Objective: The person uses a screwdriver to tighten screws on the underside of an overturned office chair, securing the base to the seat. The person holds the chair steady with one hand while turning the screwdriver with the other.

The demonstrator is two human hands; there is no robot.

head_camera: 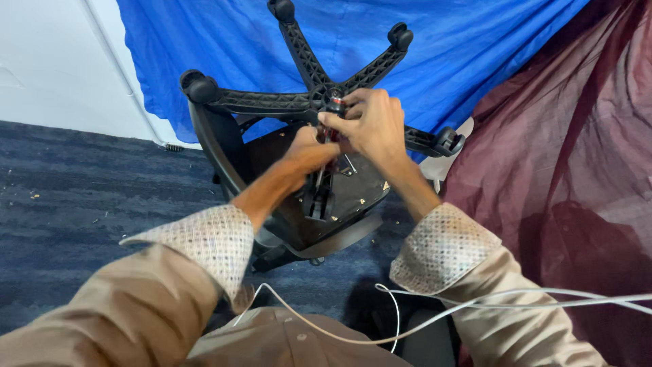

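Note:
An office chair [224, 146] lies tipped over on the carpet, its black five-arm wheel base [272, 102] facing me. My right hand [370, 126] grips the hub of the base, where a small red and metal part [335, 103] shows by my fingertips. Just below, my left hand [309, 151] is closed around the central column under the hub, which it mostly hides. The underside of the seat [360, 187] with its black lever mechanism [319, 200] lies below both hands.
A blue cloth [462, 47] hangs behind the chair and a dark red sheer cloth [564, 156] fills the right side. Dark blue carpet [81, 197] spreads left, below a white wall [54, 61]. White cables [407, 319] cross my lap.

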